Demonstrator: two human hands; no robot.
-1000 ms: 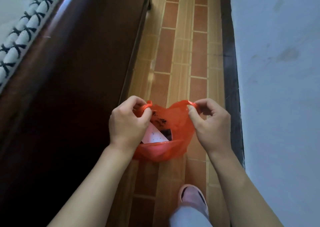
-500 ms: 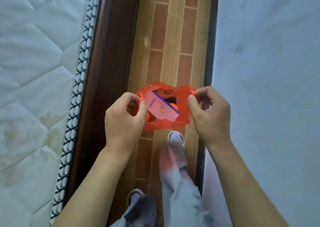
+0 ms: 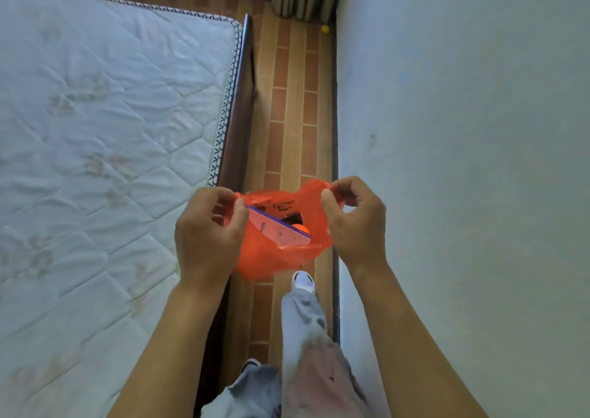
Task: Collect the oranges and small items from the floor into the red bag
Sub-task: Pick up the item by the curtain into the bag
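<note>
The red plastic bag (image 3: 271, 258) hangs in the air between my hands above the floor strip. My left hand (image 3: 207, 229) pinches its left handle and my right hand (image 3: 354, 222) pinches its right handle, holding the mouth apart. Inside the bag lies a pink and white box (image 3: 281, 230) with a purple edge, and an orange (image 3: 301, 228) shows behind it. A small yellow fruit (image 3: 325, 29) lies on the floor far ahead, near the curtain and the wall.
A white quilted mattress (image 3: 105, 136) on a dark wooden bed frame (image 3: 238, 123) fills the left. A pale wall (image 3: 463, 146) bounds the right. Between them runs a narrow tiled floor strip (image 3: 297, 104). My legs and a white shoe (image 3: 303, 282) stand below the bag.
The view has risen and swung up from the floor, bringing the mattress and far end of the aisle into sight. Both hands kept their hold on the bag handles, and my feet have stepped forward.
</note>
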